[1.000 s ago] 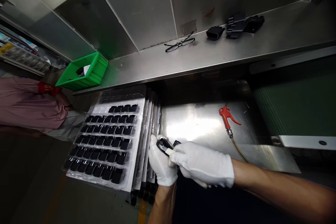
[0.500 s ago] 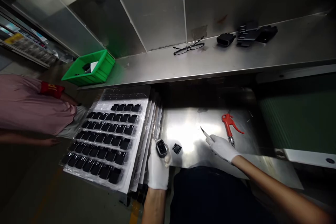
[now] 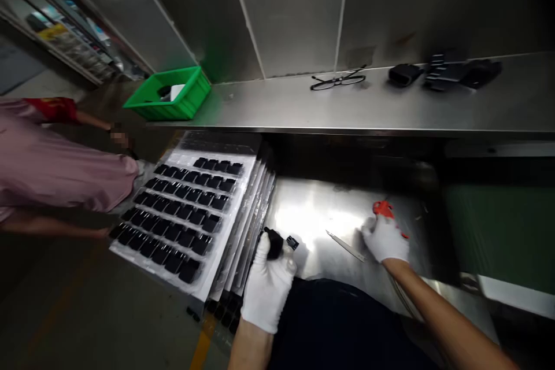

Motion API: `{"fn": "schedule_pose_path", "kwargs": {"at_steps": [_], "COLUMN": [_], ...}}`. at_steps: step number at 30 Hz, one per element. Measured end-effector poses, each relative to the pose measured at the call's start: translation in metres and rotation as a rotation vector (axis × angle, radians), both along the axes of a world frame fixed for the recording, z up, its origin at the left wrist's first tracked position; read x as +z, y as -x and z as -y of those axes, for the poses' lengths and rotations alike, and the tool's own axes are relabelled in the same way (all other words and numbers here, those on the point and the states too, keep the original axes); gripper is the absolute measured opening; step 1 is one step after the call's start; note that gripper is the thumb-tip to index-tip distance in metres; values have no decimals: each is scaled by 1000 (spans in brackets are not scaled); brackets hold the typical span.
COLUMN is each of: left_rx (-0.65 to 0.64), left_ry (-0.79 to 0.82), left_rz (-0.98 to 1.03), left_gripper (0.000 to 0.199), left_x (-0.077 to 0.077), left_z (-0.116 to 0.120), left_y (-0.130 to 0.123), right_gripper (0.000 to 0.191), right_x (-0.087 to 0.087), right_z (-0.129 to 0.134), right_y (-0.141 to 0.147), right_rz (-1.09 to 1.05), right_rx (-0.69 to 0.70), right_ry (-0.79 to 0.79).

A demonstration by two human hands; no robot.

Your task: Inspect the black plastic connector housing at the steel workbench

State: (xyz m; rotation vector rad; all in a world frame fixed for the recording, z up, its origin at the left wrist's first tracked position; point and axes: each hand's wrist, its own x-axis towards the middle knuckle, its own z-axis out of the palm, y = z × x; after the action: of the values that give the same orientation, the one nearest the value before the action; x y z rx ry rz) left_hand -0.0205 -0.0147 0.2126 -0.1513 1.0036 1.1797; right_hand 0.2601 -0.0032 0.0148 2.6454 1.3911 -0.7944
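My left hand (image 3: 269, 280), in a white glove, is closed round a black plastic housing (image 3: 274, 244) near the table's front edge. Just right of that housing a small black ribbed part (image 3: 292, 242) lies on the metal table. My gloved right hand (image 3: 385, 238) is wrapped over a red air blow gun (image 3: 383, 208), whose body is partly hidden by the fingers. Between my hands, a slim pointed metal tool (image 3: 346, 245) rests on the tabletop, touched by neither.
Left of the table stands a stack of clear trays (image 3: 225, 231) holding rows of black parts. A steel shelf (image 3: 277, 107) carries a green bin (image 3: 173, 92), eyeglasses (image 3: 338, 81) and black housings (image 3: 462, 74). Another person (image 3: 56, 156) is at far left.
My right hand has let go of the slim tool and moved right onto the air blow gun. The left hand has turned the black housing over. The view has shifted left.
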Motion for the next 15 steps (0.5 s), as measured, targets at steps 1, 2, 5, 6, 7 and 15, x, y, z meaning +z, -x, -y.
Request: {"fn": "schedule_pose_path", "kwargs": {"at_steps": [1, 2, 5, 6, 7, 15], "left_rx": [-47, -96, -225, -261, -282, -323], "left_ry": [-49, -94, -231, -265, -288, -238], "left_rz": [4, -18, -205, -270, -329, -468], "left_gripper": [18, 19, 20, 21, 24, 40], "left_x": [1, 3, 7, 10, 13, 37], "left_z": [4, 7, 14, 15, 16, 14], "left_y": [1, 2, 2, 2, 0, -4], "right_gripper": [57, 64, 62, 58, 55, 50], "right_x": [-5, -11, -28, -33, -35, -14], "right_z": [-5, -9, -17, -18, -18, 1], "right_y": [-11, -20, -38, -41, -42, -40], "right_rz": [35, 52, 7, -10, -20, -128], "right_rx": [-58, -107, -174, -188, -204, -273], "right_ry": [20, 50, 134, 146, 149, 83]}}
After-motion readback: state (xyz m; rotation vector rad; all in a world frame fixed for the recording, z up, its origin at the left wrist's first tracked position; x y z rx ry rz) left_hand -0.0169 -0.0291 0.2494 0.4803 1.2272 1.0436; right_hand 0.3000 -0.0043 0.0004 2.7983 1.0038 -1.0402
